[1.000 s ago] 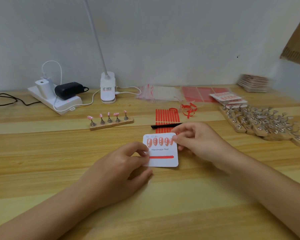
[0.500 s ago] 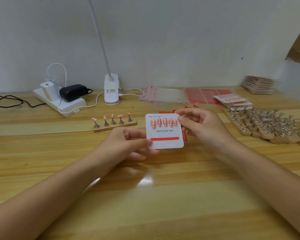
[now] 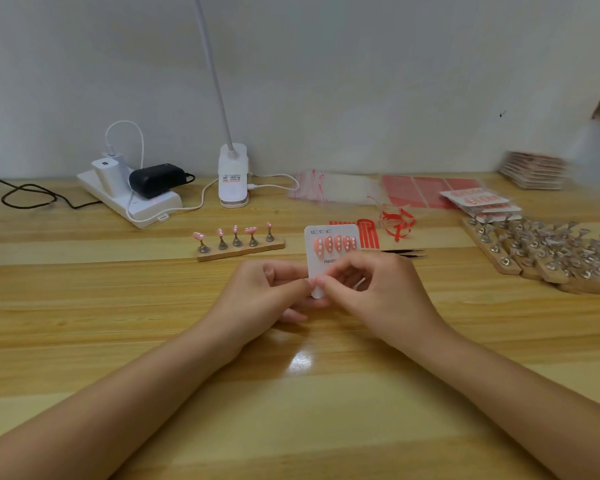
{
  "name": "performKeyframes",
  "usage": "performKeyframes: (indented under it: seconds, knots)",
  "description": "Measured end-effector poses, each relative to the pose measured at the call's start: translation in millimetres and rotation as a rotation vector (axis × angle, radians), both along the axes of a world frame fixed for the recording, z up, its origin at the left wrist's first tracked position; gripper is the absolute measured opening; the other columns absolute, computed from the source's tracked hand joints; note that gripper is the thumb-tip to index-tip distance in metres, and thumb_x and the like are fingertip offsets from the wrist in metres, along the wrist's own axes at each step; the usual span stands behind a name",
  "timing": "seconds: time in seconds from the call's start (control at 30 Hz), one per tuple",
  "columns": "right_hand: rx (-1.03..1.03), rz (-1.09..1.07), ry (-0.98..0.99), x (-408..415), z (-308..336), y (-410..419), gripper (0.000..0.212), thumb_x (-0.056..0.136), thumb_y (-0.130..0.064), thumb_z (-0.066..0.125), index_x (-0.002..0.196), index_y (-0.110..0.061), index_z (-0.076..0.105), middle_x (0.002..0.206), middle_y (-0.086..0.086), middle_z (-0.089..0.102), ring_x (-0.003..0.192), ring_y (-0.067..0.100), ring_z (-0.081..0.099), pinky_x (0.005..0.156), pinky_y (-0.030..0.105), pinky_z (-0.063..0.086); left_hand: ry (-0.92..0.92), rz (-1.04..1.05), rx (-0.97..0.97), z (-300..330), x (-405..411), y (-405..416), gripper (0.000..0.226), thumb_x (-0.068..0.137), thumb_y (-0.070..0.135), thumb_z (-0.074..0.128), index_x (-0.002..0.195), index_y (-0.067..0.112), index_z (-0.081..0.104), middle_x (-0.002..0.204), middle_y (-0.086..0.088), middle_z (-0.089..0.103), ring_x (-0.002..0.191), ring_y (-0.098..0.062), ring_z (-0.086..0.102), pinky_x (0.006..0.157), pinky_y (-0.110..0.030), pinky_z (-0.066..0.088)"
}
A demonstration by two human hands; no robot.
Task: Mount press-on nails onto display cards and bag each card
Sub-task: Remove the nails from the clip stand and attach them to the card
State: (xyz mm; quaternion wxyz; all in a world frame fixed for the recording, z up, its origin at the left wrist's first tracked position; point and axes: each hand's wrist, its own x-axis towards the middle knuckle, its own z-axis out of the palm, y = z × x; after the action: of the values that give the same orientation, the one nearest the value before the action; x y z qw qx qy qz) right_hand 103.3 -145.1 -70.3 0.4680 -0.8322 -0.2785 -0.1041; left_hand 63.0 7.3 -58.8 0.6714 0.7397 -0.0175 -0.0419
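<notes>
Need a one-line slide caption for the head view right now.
Both hands, left and right, hold a card with five pink nails upright over the table, stand behind.

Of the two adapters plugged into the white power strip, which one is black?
The black adapter is the low, wide one at the right; the white adapter left of it stands upright with a white cable.

I see two bare forearms, no sleeves reaching into view. My left hand [image 3: 269, 292] and right hand [image 3: 378, 289] wear no gloves, rings, watch or bracelet; fingernails look short and unpainted.
</notes>
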Motion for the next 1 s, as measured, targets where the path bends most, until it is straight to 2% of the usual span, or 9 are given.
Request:
performKeyframes:
  seconds: [0.2,0.37,0.53,0.63,0.9,1.0]
  knots:
    - [0.046,0.003,0.082,-1.7,1.1,1.1,0.008,0.070,-0.022,0.071,0.065,-0.015,0.069,0.059,-0.006,0.065,0.055,0.001,0.057,0.053,0.008,0.041,-0.034,-0.016,0.019,-1.9,-1.4,-2.3,0.021,0.089,0.003,0.055,0.094,0.015,0.071,0.089,0.000,0.074,0.082,-0.010,0.070,0.057,-0.014,0.052]
    - [0.023,0.010,0.099,0.8,1.7,-2.9,0.014,0.073,-0.008,0.070,0.063,-0.017,0.066,0.058,-0.008,0.062,0.056,0.000,0.055,0.055,0.008,0.041,-0.016,-0.016,-0.005,-3.0,0.0,-1.3,0.022,0.089,0.000,0.054,0.093,0.014,0.070,0.089,0.000,0.074,0.082,-0.012,0.071,0.059,-0.016,0.054]
    - [0.076,0.032,0.153,0.5,1.2,-3.5,0.014,0.076,-0.012,0.070,0.065,-0.019,0.064,0.060,-0.007,0.062,0.056,0.001,0.056,0.056,0.013,0.045,-0.028,-0.011,-0.010,-4.3,-0.1,-1.5,0.022,0.089,0.000,0.054,0.091,0.015,0.070,0.086,0.001,0.074,0.081,-0.011,0.071,0.055,-0.014,0.051]
    - [0.082,0.015,0.132,-1.1,1.5,0.3,0.013,0.071,-0.021,0.074,0.063,-0.018,0.064,0.057,-0.010,0.061,0.054,0.001,0.055,0.053,0.009,0.041,-0.042,-0.008,-0.003,-4.8,0.1,-1.9,0.019,0.088,0.004,0.057,0.092,0.017,0.071,0.086,0.001,0.074,0.082,-0.011,0.070,0.055,-0.014,0.051]
    - [0.063,0.007,0.072,-2.2,0.6,0.1,0.009,0.074,-0.011,0.072,0.068,-0.015,0.067,0.060,-0.009,0.063,0.057,0.002,0.058,0.054,0.009,0.042,-0.050,0.008,0.003,-4.2,-1.1,-3.1,0.028,0.089,-0.001,0.053,0.089,0.021,0.071,0.084,0.002,0.074,0.080,-0.009,0.070,0.057,-0.015,0.053]
    - [0.002,-0.013,-0.020,-3.0,0.4,2.7,0.007,0.074,-0.012,0.071,0.068,-0.015,0.068,0.062,-0.009,0.062,0.062,0.003,0.058,0.057,0.009,0.042,-0.060,0.027,0.008,-3.8,-1.5,-4.9,0.030,0.089,-0.001,0.053,0.085,0.023,0.070,0.080,0.006,0.074,0.077,-0.007,0.070,0.056,-0.016,0.053]
